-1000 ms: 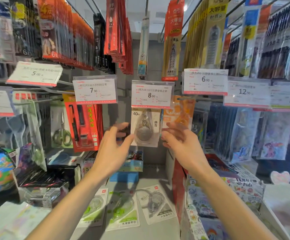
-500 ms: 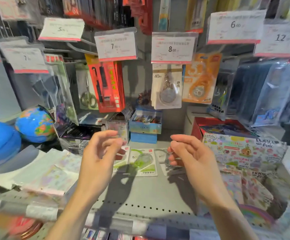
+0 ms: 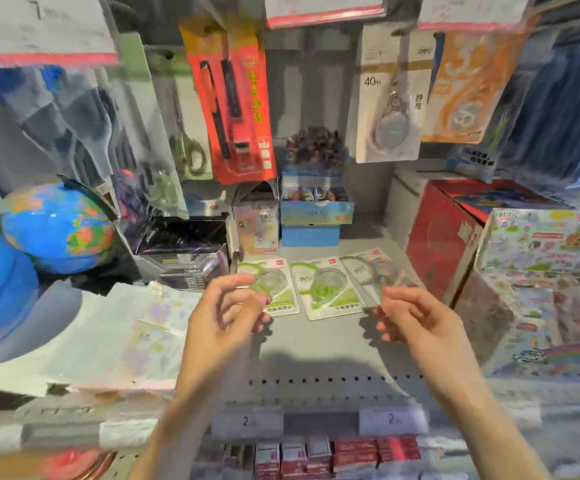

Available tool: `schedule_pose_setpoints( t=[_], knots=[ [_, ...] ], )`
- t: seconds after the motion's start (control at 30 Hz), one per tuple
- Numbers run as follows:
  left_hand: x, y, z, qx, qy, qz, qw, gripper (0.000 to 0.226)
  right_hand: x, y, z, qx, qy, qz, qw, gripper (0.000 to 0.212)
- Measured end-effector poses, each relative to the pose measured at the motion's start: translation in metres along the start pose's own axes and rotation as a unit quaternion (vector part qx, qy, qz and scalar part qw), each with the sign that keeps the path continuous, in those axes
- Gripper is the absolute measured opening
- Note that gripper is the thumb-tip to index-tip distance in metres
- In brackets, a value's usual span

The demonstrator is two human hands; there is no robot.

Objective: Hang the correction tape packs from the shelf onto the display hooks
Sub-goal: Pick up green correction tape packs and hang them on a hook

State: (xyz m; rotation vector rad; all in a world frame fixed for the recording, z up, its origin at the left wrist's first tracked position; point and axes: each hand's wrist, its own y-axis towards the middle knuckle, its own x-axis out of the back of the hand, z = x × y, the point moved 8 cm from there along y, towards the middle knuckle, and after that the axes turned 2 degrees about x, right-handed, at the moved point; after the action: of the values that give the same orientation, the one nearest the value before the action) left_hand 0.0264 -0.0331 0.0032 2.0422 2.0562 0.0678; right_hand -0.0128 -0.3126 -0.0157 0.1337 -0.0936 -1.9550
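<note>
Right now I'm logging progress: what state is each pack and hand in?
Left green pack: flat on shelf, left hand partly over it.
Middle green pack: flat on shelf.
Grey pack: flat on shelf.
40m pack: hung.
Left hand: empty, loosely curled.
Right hand: empty, loosely curled.

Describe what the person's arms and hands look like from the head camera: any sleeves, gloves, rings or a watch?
Both forearms come in bare from the bottom edge; no sleeve shows in the frame. The left hand and the right hand are bare too, with no gloves. No ring, watch or wristband is visible, though the picture is blurred, so a thin band could be missed.
</note>
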Motion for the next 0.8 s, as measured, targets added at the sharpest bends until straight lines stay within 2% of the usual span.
schedule_pose_setpoints(
  t=[0.13, 0.33, 0.43, 0.53, 0.63, 0.7, 0.8],
  knots=[
    [-0.001, 0.023, 0.004, 0.043, 0.063, 0.105, 0.992, 0.019, -0.009, -0.002, -0.001, -0.001, -0.058, -0.035, 0.998, 0.014],
    [-0.015, 0.066, 0.000, -0.007, 0.252, 0.202, 0.946, 0.017, -0.036, 0.021, 0.007, 0.014, -0.200, -0.010, 0.980, 0.013],
    [-0.029, 0.088, 0.007, -0.032, 0.375, 0.226, 0.898, 0.019, -0.046, 0.045, 0.006, 0.046, -0.309, 0.024, 0.949, 0.010],
    [-0.045, 0.106, 0.019, -0.031, 0.461, 0.244, 0.853, 0.031, -0.056, 0.072, -0.010, 0.042, -0.364, 0.065, 0.928, 0.012],
    [-0.059, 0.127, 0.036, -0.022, 0.507, 0.247, 0.825, 0.040, -0.068, 0.099, -0.023, 0.046, -0.471, 0.101, 0.875, 0.016],
    [-0.067, 0.141, 0.049, -0.015, 0.521, 0.236, 0.820, 0.043, -0.075, 0.111, -0.032, 0.031, -0.523, 0.122, 0.843, 0.033],
    [-0.077, 0.156, 0.073, 0.003, 0.551, 0.235, 0.801, 0.045, -0.082, 0.114, -0.046, 0.013, -0.569, 0.115, 0.814, 0.075]
  ],
)
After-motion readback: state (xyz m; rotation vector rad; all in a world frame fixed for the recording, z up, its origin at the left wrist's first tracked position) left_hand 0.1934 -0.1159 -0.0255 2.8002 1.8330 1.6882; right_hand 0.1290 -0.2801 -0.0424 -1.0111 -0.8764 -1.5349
